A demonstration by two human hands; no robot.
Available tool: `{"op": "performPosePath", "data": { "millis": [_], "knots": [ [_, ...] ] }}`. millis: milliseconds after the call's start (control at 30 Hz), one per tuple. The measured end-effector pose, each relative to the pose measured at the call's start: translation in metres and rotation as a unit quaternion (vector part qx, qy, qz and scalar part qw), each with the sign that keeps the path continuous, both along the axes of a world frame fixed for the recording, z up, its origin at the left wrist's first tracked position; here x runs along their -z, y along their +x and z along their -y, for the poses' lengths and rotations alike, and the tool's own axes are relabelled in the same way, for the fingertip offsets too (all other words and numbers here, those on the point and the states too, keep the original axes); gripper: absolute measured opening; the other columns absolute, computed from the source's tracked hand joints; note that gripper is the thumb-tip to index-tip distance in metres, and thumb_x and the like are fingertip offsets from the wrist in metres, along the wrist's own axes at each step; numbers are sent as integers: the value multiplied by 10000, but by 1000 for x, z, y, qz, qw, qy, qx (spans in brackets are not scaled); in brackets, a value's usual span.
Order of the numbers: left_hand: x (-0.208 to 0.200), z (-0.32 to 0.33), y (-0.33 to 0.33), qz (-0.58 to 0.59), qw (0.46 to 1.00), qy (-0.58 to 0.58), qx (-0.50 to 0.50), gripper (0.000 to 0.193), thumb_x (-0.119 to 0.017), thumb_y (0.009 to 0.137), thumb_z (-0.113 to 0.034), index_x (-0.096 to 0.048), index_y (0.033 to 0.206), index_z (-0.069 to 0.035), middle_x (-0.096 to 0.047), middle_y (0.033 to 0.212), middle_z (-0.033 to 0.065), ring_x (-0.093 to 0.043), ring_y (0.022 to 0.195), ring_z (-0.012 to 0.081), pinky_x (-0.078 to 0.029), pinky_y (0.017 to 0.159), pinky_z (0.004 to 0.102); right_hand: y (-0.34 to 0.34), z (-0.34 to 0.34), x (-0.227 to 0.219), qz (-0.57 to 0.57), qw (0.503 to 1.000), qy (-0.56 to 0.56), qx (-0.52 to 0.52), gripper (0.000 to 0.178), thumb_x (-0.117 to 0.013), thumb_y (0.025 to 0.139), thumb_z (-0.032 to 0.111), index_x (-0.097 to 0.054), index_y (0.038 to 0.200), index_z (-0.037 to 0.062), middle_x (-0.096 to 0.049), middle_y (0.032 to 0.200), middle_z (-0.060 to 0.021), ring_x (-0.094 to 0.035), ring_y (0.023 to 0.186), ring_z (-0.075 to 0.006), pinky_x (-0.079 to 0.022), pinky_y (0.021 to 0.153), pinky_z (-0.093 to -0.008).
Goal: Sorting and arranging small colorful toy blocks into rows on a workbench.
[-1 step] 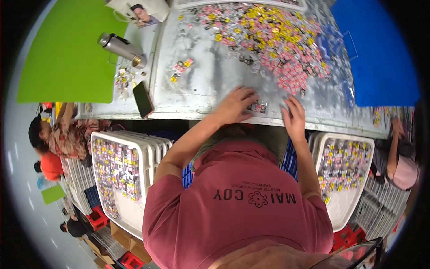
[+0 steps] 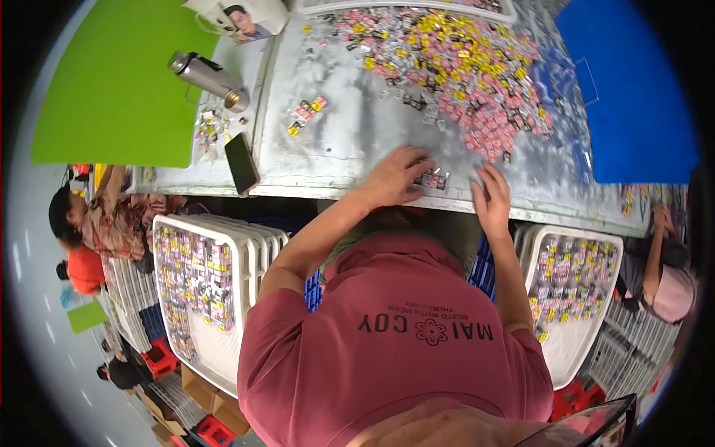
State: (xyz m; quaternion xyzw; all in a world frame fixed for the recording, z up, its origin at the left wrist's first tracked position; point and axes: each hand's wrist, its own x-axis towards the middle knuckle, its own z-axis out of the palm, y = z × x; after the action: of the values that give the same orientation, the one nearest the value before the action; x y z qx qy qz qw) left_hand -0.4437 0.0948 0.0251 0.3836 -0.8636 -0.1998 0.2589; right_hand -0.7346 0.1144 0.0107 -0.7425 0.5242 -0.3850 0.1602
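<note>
A short row of small dark, pink and clear plastic pieces lies flat near the table's front edge, between my hands. My left hand curves around its left end with thumb and fingers apart. On the other side, my right hand rests at the edge with its fingers spread and nothing visible in them. Beyond both hands spreads a large heap of small pink, yellow, black and clear pieces. Farther left on the tabletop, another short row of joined pieces lies by itself.
A phone, a steel flask and a white bag stand or lie at left. Stacked white trays with pieces flank me, left and right. Green and blue panels stand either side. Other people sit nearby.
The whole view has shifted slightly. Both hands keep nearly the same pose around the short row of pieces.
</note>
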Motion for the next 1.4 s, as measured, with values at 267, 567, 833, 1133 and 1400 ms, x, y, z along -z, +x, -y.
{"op": "performPosePath", "data": {
  "millis": [267,567,833,1133,1400],
  "knots": [
    [-3,2,15,-74,988,17,-132,654,-802,742,-156,-598,1357,-69,-568,1290,193,-581,1165,381,-513,990,427,7,5,6,-55,998,-37,-5,281,-715,900,104,-711,1174,40,-646,1303,-144,-600,1179,-337,-454,1023,-419],
    [-18,57,151,-100,896,-67,-427,543,-807,767,-161,-667,1267,-1,-577,1189,180,-629,987,296,-538,871,392,11,3,6,-80,995,-56,12,246,-723,887,114,-724,1122,43,-652,1286,-132,-601,1161,-335,-451,1021,-432],
    [22,57,207,89,909,-79,-400,578,-751,871,-274,-606,1364,-9,-523,1331,229,-588,1130,383,-498,986,424,9,7,9,-90,994,-68,14,250,-733,877,117,-723,1118,50,-653,1275,-123,-599,1158,-334,-451,1021,-439],
    [13,56,212,193,919,-65,-338,639,-729,881,-250,-497,1440,-45,-528,1428,237,-519,1290,419,-430,1069,520,-2,12,-4,18,998,-21,52,270,-733,875,99,-719,1140,44,-656,1276,-161,-598,1206,-366,-458,1039,-442],
    [23,57,243,293,886,-48,-356,785,-624,962,-448,-303,1609,-141,-295,1635,211,-303,1504,384,-238,1193,611,-191,100,-15,-310,859,-92,398,274,-710,889,268,-727,1066,59,-689,1151,-152,-638,1089,-377,-516,893,-510]
  ]
}}
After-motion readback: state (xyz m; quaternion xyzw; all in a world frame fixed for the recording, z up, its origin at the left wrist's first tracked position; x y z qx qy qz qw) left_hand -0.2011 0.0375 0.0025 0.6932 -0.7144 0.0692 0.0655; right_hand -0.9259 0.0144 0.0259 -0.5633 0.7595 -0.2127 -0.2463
